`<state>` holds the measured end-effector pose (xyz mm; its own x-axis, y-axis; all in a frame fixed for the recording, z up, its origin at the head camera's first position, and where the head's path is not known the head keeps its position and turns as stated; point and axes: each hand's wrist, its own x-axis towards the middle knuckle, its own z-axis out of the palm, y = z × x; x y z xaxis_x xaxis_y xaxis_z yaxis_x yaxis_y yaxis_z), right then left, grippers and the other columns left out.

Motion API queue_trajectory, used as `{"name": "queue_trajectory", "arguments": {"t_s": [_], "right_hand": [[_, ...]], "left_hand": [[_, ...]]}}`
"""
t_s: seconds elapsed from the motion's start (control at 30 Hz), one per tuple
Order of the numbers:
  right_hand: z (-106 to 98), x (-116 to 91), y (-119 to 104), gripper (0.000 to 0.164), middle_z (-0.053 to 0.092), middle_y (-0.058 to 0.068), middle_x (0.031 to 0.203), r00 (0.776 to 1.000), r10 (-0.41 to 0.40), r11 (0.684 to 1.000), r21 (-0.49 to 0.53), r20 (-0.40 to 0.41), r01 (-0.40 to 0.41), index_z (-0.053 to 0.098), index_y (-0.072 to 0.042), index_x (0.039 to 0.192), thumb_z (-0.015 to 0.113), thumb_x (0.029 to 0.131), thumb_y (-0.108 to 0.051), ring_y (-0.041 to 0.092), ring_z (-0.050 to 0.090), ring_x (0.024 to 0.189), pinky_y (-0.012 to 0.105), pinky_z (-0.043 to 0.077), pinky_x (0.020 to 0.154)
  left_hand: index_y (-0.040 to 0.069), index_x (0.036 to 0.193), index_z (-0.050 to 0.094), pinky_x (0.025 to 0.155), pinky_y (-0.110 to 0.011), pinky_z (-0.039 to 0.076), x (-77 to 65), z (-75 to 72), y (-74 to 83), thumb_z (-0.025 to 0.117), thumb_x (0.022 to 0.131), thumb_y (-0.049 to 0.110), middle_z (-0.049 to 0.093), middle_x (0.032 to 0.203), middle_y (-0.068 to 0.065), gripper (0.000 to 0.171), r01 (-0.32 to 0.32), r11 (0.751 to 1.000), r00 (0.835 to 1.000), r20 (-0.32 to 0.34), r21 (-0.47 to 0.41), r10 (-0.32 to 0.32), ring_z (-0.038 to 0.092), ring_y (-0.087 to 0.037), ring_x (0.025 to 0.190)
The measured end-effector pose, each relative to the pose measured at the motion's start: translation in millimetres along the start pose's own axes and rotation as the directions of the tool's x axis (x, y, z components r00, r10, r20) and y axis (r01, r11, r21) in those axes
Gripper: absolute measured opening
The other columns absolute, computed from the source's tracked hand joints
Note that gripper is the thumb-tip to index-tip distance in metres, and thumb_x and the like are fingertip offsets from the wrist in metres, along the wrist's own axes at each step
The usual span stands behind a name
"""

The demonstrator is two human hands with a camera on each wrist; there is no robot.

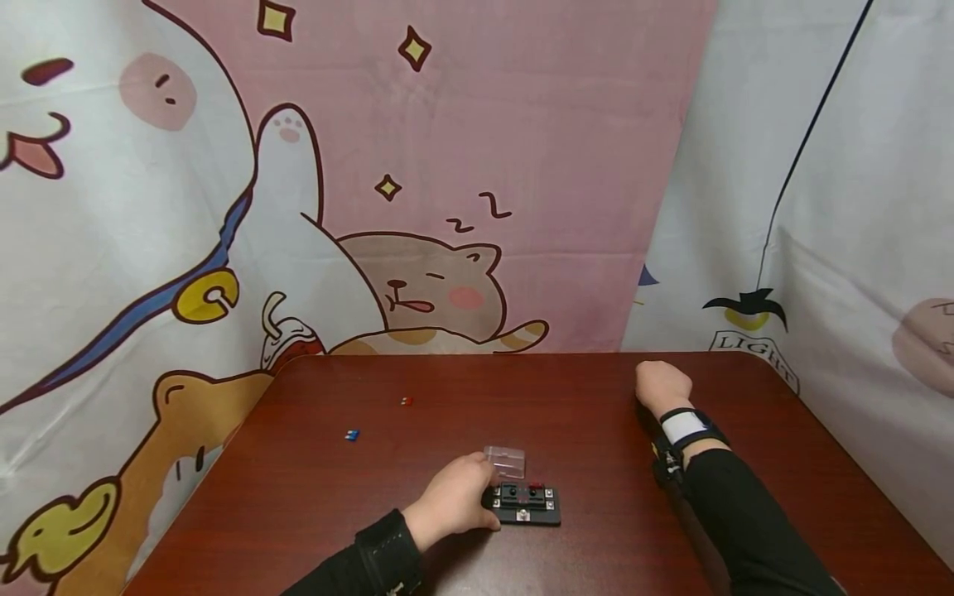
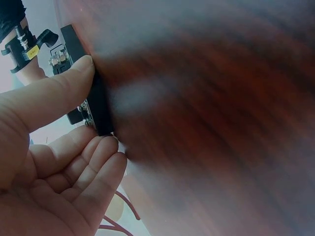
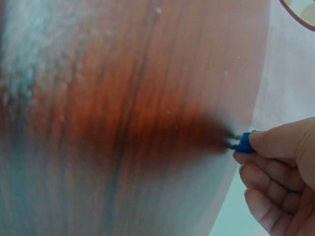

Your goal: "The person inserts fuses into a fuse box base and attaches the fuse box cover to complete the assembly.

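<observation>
My left hand (image 1: pixel 456 497) grips the left end of a black fuse block (image 1: pixel 535 518) on the table, thumb at the near side. In the left wrist view, the thumb lies across the block (image 2: pixel 102 110), with metal terminals along its face. A red fuse (image 1: pixel 536 486) shows at the block's far edge. Out at the far right of the table is my right hand (image 1: pixel 662 386). The right wrist view shows its thumb and forefinger pinching a blue blade fuse (image 3: pixel 245 143), two prongs pointing away from the hand. That fuse is hidden in the head view.
A clear plastic cover (image 1: pixel 507 462) lies just beyond the block. On the left of the brown table (image 1: pixel 596 439) lie a blue fuse (image 1: pixel 352 434) and a small red fuse (image 1: pixel 407 401). A cartoon-printed cloth (image 1: pixel 566 165) hangs behind the table.
</observation>
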<state>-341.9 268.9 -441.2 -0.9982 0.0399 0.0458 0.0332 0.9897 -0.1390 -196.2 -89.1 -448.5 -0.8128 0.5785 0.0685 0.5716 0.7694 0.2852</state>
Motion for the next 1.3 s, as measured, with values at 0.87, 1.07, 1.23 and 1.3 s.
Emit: {"name": "queue_trajectory", "arguments": {"t_s": [0.87,1.07,1.23,1.3], "right_hand": [[-20,-43,-32,0.004,0.071,0.004,0.087,0.976,-0.218,0.972,0.083,-0.024,0.219,0.076,-0.012,0.087,0.074,0.087,-0.015,0.020,0.064,0.074,0.042,0.052,0.061],[-18,-55,-43,0.005,0.071,0.001,0.087,0.963,-0.269,0.960,0.070,-0.030,0.270,0.076,-0.013,0.087,0.074,0.088,-0.017,0.019,0.065,0.076,0.041,0.052,0.063],[-15,-66,-52,0.005,0.071,-0.001,0.086,0.942,-0.331,0.940,0.061,-0.056,0.335,0.076,-0.013,0.087,0.075,0.087,-0.017,0.018,0.066,0.077,0.040,0.053,0.065],[-13,-69,-55,0.005,0.071,-0.002,0.086,0.935,-0.349,0.934,0.062,-0.061,0.353,0.076,-0.013,0.087,0.075,0.087,-0.017,0.018,0.067,0.077,0.040,0.053,0.067]], "left_hand": [[0.013,0.086,0.070,0.074,-0.026,0.048,0.2,0.3,1.1,0.095,0.060,0.033,0.056,0.083,0.009,0.041,0.005,1.000,1.000,-0.007,0.011,-0.005,0.053,-0.005,0.076],[0.013,0.085,0.069,0.075,-0.027,0.048,0.0,0.2,0.9,0.095,0.061,0.034,0.055,0.083,0.009,0.041,0.012,1.000,1.000,-0.004,0.005,-0.012,0.053,-0.006,0.077],[0.013,0.085,0.069,0.076,-0.027,0.048,-0.1,-0.2,1.4,0.095,0.061,0.034,0.055,0.083,0.009,0.041,0.013,1.000,1.000,-0.005,0.008,-0.012,0.053,-0.006,0.077],[0.013,0.085,0.069,0.076,-0.027,0.048,-0.1,-0.2,1.6,0.095,0.061,0.034,0.055,0.082,0.009,0.041,0.008,1.000,1.000,-0.011,0.014,-0.008,0.054,-0.006,0.077]]}}
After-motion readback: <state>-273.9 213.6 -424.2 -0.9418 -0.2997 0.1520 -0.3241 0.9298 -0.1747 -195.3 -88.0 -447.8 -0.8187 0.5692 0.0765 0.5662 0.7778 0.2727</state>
